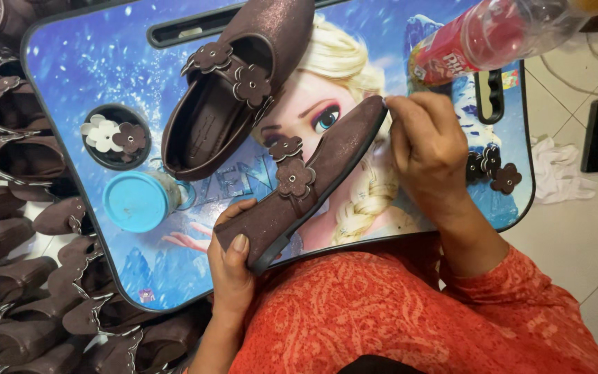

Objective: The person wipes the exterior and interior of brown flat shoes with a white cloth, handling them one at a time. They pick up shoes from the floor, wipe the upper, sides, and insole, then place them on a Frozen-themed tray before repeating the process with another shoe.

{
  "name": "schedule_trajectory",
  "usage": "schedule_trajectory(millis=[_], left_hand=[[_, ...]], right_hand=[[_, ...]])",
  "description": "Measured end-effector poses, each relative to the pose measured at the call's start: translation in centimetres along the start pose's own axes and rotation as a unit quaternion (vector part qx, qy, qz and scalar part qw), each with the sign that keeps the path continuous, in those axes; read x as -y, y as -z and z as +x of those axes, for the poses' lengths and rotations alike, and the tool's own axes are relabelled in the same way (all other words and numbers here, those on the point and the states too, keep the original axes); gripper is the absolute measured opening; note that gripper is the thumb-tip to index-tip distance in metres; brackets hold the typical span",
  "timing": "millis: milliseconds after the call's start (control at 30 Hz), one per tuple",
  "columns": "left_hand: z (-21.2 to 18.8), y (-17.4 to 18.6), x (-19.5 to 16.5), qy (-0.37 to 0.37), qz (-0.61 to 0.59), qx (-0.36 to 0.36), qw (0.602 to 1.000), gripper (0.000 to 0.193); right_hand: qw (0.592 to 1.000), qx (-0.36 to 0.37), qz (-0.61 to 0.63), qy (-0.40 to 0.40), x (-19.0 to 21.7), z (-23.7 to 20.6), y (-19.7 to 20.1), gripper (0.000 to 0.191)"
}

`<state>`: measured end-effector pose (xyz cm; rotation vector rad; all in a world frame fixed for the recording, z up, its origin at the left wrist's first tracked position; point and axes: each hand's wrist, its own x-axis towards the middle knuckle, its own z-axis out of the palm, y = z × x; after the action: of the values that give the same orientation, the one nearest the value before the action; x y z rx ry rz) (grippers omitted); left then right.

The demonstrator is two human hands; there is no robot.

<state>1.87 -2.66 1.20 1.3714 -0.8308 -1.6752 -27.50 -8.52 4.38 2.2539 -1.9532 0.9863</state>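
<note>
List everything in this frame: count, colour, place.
held shoe: 1, brown, two flowers, above lap
second shoe: 1, brown, lying on tray
lap tray: 1, blue cartoon print
round cup: 1, dark, white and brown flowers inside, tray left
lid: 1, light blue, below cup
loose flowers: a few, brown, tray right
bottle: 1, clear, red label, top right
shoe pile: many, brown, floor left
cloth: 1, white, floor right
left hand: grips heel
right hand: pinches toe
</note>
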Motion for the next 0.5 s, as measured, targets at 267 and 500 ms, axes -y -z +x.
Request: schedule_trajectory(millis=[267, 500], left_hand=[[0.0, 0.2, 0.4, -0.072, 0.061, 0.004, 0.996, 0.076], [-0.3, 0.0, 0.4, -0.057, 0.051, 0.000, 0.997, 0.077]], right_hand=[[0.999, 0.017, -0.010, 0.048, 0.5, -0.3, 0.7, 0.027], [0.995, 0.013, 0.014, 0.094, 0.6, -0.5, 1.4, 0.029]])
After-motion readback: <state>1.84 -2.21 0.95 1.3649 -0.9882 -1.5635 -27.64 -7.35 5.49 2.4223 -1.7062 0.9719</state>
